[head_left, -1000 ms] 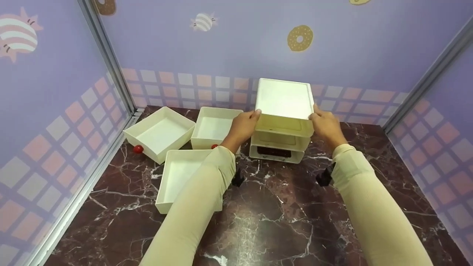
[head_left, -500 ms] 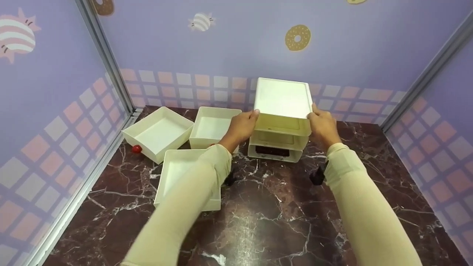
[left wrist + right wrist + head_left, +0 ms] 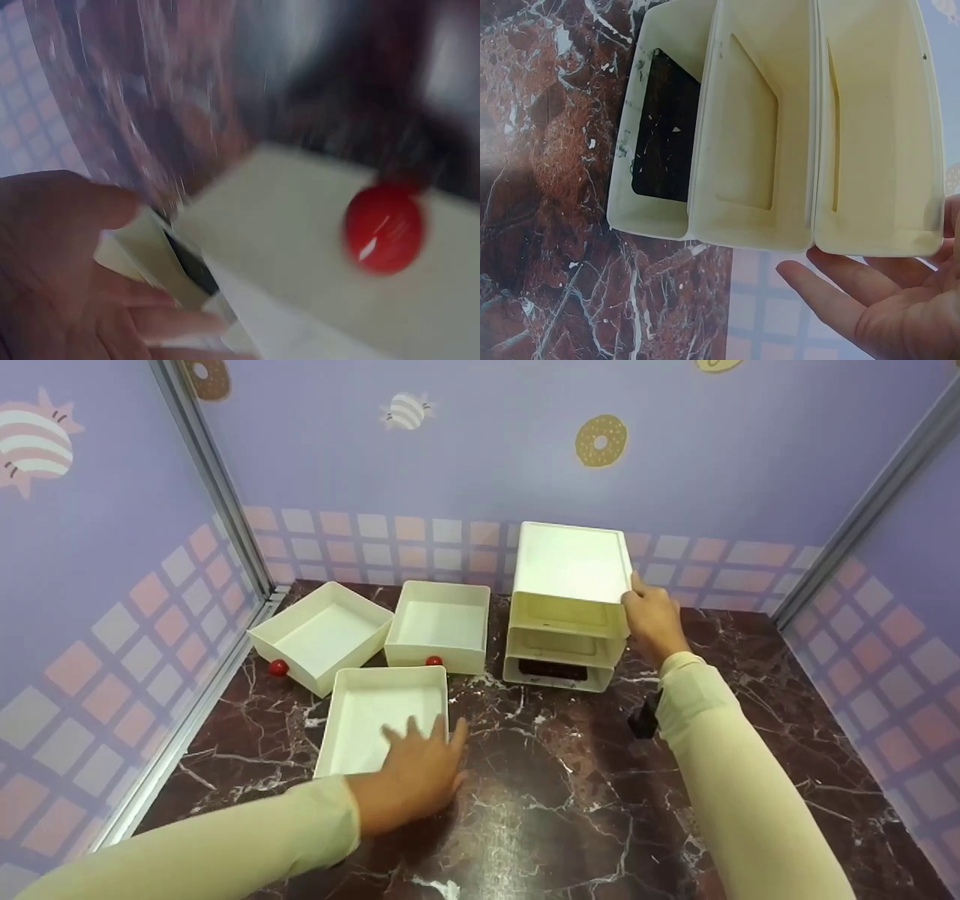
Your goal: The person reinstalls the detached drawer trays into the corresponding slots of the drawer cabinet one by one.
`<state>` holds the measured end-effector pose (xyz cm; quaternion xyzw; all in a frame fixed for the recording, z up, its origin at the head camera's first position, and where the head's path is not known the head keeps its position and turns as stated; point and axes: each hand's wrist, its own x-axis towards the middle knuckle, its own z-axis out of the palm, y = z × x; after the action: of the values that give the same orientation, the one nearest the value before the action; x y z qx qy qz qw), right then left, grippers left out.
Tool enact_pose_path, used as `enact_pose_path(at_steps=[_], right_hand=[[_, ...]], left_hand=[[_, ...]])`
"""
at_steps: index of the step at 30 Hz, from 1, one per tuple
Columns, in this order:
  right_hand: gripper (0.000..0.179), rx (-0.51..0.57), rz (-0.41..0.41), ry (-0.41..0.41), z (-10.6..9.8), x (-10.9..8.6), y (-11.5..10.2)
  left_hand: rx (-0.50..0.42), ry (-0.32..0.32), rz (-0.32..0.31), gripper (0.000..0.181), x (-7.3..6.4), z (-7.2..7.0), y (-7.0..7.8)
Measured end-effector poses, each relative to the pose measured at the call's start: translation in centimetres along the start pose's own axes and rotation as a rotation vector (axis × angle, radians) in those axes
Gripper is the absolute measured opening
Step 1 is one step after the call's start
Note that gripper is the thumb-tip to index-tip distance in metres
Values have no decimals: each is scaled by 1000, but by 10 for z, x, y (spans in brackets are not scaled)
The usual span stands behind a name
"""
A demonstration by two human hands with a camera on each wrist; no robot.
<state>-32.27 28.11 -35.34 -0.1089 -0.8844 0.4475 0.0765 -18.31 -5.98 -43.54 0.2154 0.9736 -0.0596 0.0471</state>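
My left hand point(image 3: 420, 776), fingers spread, hovers over the near right corner of a white drawer point(image 3: 379, 716). That drawer's front with its red knob point(image 3: 386, 229) shows in the left wrist view, a little blurred. At the back, my right hand point(image 3: 654, 615) holds the upper right edge of a white drawer cabinet point(image 3: 574, 562), thumb at the top and fingers along the side point(image 3: 829, 300). The cabinet's three slots face me without drawers. A dark rectangular opening point(image 3: 667, 127) shows in the floor of the lowest slot.
Two more white drawers with red knobs stand at the back: an angled one point(image 3: 322, 634) on the left and a straighter one point(image 3: 439, 622) beside the cabinet. The dark marbled tabletop point(image 3: 555, 810) is bounded by purple walls point(image 3: 487, 450) behind and on both sides.
My left hand has let go of the cabinet's left side and moved down and left to the near drawer. The right hand has stayed on the cabinet.
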Motion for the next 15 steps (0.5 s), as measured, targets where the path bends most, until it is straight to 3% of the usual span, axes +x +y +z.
enact_pose_path(at_steps=[3,6,11,13,15], right_hand=[[55,-22,-14,1,-1,1,1],[56,-55,-24,4,-3,2,3],[56,-69,-36,-2,-3,2,2],[56,-70,-43,-4,-2,2,2],[56,-77,-50,-3,-2,2,2]], left_hand=[[34,-18,-41,85,-25,17,-12],[58,53,-36,91,-37,38,-29],[126,278,53,76,-38,59,-48],[141,333,78,69,-36,61,-50],[138,343,93,70,-33,61,-48]])
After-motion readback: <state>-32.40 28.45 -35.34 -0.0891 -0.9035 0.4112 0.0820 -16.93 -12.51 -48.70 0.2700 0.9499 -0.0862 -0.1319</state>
